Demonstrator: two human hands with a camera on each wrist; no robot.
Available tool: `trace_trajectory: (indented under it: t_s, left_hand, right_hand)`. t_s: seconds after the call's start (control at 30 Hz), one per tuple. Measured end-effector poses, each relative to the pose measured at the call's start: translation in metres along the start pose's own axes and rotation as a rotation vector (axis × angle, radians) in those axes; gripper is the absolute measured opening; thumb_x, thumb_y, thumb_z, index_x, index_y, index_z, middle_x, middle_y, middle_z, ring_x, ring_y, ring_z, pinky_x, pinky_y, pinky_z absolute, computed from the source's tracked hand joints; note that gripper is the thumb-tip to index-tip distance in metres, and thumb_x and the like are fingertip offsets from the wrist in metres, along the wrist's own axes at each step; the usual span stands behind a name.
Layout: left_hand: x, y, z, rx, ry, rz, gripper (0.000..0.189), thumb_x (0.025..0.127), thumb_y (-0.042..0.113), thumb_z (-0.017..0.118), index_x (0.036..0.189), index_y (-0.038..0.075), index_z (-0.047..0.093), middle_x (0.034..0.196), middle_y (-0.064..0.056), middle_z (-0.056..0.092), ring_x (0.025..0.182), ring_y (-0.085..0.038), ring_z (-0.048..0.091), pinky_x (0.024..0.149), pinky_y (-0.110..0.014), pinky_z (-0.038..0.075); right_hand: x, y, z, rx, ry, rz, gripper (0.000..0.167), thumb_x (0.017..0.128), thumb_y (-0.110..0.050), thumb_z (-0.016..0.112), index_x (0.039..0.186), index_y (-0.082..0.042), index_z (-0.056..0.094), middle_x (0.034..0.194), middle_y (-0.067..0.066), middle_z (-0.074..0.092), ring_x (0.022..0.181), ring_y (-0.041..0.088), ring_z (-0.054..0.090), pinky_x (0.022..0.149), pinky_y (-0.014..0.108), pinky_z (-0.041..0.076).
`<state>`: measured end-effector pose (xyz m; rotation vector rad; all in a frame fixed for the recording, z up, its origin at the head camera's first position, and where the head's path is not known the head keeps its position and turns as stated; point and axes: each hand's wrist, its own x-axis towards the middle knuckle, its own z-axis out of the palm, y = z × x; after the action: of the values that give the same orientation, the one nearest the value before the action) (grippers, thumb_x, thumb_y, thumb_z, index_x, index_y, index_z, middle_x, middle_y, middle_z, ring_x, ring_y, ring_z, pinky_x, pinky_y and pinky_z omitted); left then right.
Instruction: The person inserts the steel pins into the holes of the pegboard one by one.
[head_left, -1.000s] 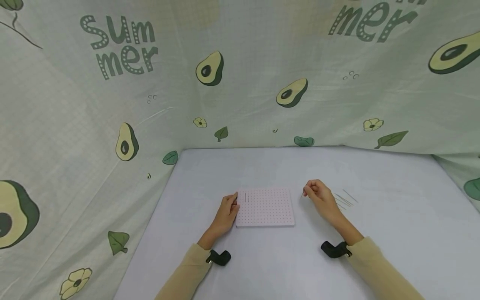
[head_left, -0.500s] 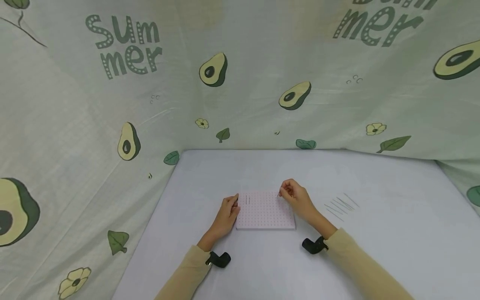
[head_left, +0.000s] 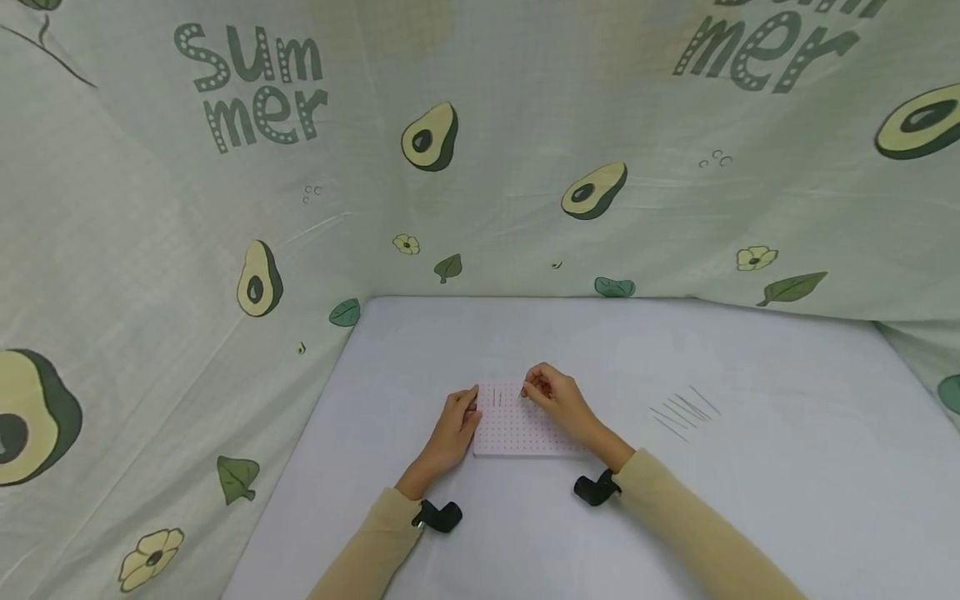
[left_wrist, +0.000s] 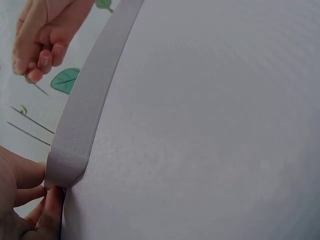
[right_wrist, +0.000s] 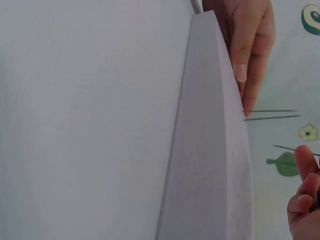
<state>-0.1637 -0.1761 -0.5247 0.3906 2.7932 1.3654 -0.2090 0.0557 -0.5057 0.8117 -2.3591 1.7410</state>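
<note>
The right hand (head_left: 553,396) has its fingertips together on a thin needle (right_wrist: 285,147), pinched toward one end, so the free length sticks out below the grip toward the board (head_left: 517,437). What counts here is the line between that free tip and the board's face: the needle's long axis runs down to the board at a slight lean, and both wrist views show the tip apart from the surface — near it, but not touching. Two upright needles (right_wrist: 272,118) stand in the board near its far left corner, side by side and almost parallel; the held needle hangs to their right, above the far part of the board. The right hand is the one over the needle's place, while the left hand (head_left: 455,425) is nearer the standing pair, its grip clamped on the board's left edge.

The board lies flat on the desk (head_left: 450,342), well in from the desk's far edge. Loose needles (head_left: 693,407) lie on the desk beyond the board's right edge, slanting roughly the same way and well apart from it.

For writing, the cloth (head_left: 510,83) behind the desk reads "summer" in dotted letters split over two lines — a second print is cut off at the top right
</note>
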Motion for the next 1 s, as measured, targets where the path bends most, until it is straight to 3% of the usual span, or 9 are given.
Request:
trace_trajectory:
  t_s: [0.4, 1.0]
  left_hand:
    - [0.002, -0.005, 0.001, -0.018, -0.006, -0.010, 0.051, 0.105, 0.008, 0.048, 0.153, -0.004, 0.032, 0.139, -0.022, 0.039, 0.118, -0.027, 0.049, 0.101, -0.044, 0.043]
    - [0.003, -0.005, 0.000, -0.008, -0.006, -0.005, 0.051, 0.105, 0.007, 0.047, 0.152, -0.004, 0.032, 0.136, -0.022, 0.041, 0.117, -0.027, 0.049, 0.100, -0.045, 0.043]
  right_hand:
    - [0.002, 0.000, 0.019, -0.131, -0.079, -0.037, 0.007, 0.099, -0.007, 0.060, 0.098, 0.000, 0.059, 0.082, -0.001, 0.058, 0.073, 0.010, 0.048, 0.062, 0.023, 0.042]
    - [0.002, 0.002, 0.022, -0.120, -0.089, 0.008, 0.003, 0.097, -0.006, 0.065, 0.098, -0.003, 0.065, 0.080, -0.004, 0.058, 0.072, 0.011, 0.050, 0.062, 0.024, 0.043]
